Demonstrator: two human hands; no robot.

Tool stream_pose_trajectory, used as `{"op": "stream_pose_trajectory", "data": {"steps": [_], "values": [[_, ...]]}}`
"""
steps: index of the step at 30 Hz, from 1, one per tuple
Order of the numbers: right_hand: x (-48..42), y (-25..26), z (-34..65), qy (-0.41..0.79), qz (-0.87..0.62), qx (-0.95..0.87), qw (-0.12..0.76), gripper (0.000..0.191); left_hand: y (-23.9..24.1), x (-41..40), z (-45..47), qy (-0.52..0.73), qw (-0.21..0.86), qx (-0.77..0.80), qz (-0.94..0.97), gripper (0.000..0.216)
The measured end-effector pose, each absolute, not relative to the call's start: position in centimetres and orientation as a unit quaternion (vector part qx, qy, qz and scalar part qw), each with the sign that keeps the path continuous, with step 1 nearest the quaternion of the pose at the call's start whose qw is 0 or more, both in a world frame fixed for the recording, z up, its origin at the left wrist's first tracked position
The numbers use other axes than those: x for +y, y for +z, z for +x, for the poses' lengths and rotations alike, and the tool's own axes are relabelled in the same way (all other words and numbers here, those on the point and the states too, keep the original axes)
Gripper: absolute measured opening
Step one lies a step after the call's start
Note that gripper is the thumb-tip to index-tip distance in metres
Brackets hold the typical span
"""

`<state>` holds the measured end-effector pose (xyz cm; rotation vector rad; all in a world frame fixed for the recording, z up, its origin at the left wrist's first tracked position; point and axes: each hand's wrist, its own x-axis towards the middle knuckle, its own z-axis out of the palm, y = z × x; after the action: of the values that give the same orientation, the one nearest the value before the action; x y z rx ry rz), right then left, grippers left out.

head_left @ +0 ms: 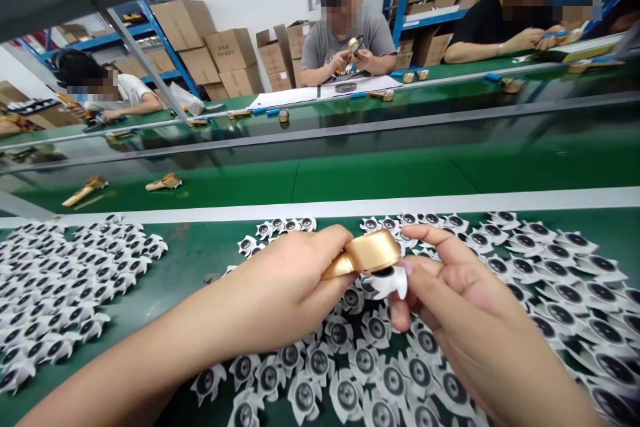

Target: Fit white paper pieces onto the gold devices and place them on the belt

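My left hand [305, 277] is closed round the short handle of a gold handheld fan housing [375, 250], whose round ring end points right. Just under the ring sits a white fan blade wheel [387, 283] with a dark centre, tilted and close against the housing; I cannot tell whether it is fixed to it. The thumb of my right hand [465, 300] presses on the edge of that wheel, the other fingers curling behind it and the index finger reaching past the ring. Many similar loose blade wheels [345, 393] lie on the green table below both hands.
Another cluster of blade wheels [55, 307] covers the table's left. Beyond a white edge strip [320, 205], a green conveyor belt [370, 170] carries two gold housings [165, 182]. Several co-workers sit across the line, one person [350, 33] holding a gold part. Cardboard boxes [230, 57] stand behind.
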<state>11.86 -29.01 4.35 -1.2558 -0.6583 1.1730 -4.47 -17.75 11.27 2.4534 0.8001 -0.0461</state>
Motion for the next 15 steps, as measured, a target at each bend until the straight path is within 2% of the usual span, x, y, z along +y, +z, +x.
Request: {"op": "stream_pose_trajectory", "data": {"steps": [7, 15], "values": [[-29.2, 4.7, 12.0, 0.511, -0.529, -0.276, 0.619, 0.050, 11.0, -18.4, -4.5, 0.001, 0.235, 0.286, 0.929, 0.001], [-29.2, 4.7, 12.3, 0.544, -0.482, -0.253, 0.638, 0.054, 10.1, -18.6, -4.3, -0.017, 0.144, 0.269, 0.952, 0.007]]}}
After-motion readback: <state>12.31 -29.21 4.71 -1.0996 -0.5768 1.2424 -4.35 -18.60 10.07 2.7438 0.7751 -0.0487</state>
